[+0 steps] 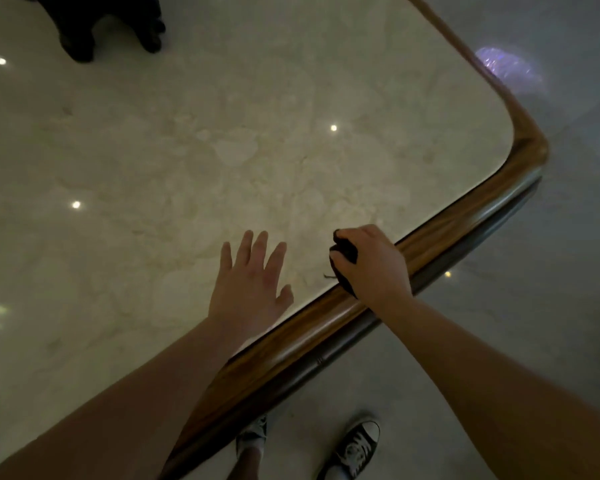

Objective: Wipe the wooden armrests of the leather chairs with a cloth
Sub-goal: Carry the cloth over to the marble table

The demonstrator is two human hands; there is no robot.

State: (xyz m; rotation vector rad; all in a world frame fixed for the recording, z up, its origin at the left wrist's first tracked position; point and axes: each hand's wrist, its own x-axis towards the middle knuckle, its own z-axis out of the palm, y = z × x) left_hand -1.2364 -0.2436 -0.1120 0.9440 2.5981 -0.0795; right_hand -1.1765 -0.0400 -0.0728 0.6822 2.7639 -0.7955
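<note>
Marble table (291, 116): right hand (374, 265) grips dark cloth (343, 258).

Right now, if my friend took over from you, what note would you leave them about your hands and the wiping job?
Left hand: open, fingers spread, flat over the marble tabletop, holding nothing.
Right hand: closed around a bunched dark cloth, at the table's wooden edge.
Where things are: no leather chairs or armrests show in this view. Only a dark object at the far side of the table, which I cannot identify.
Done: nothing on the armrests that I can confirm from here.
Left: find the chairs and wipe their wooden armrests with the cloth.
</note>
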